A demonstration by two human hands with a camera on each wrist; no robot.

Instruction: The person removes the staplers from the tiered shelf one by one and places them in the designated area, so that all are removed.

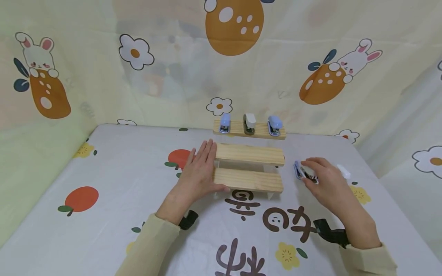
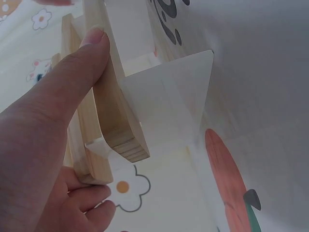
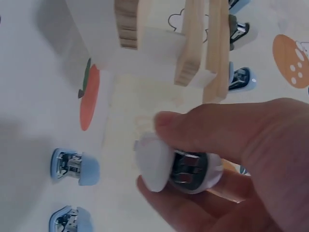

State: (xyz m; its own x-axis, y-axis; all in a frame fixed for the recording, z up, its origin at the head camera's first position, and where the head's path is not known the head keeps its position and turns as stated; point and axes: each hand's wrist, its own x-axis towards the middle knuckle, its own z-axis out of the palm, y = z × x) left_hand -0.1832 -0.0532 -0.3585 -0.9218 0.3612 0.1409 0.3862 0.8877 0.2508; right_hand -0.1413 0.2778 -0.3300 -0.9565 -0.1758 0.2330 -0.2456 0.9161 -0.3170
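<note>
A stepped wooden rack (image 1: 248, 180) with clear side panels stands mid-table. My left hand (image 1: 201, 167) rests against its left end, fingers mostly straight along the middle board (image 1: 250, 154). Its thumb touches the lower board (image 2: 113, 108) in the left wrist view. To the right of the rack, my right hand (image 1: 328, 184) holds a small white stapler (image 3: 154, 162) between thumb and fingers, its dark underside facing the camera in the right wrist view. Beside that hand are two light-blue staplers, one upper (image 3: 75, 166) and one lower (image 3: 71, 220).
On the rack's top board (image 1: 236, 128) stand a blue stapler (image 1: 225, 123), a white-and-grey stapler (image 1: 249, 124) and another blue stapler (image 1: 274, 125). A white object (image 1: 343, 171) lies partly behind my right hand. A patterned cloth (image 1: 172, 96) hangs behind the table.
</note>
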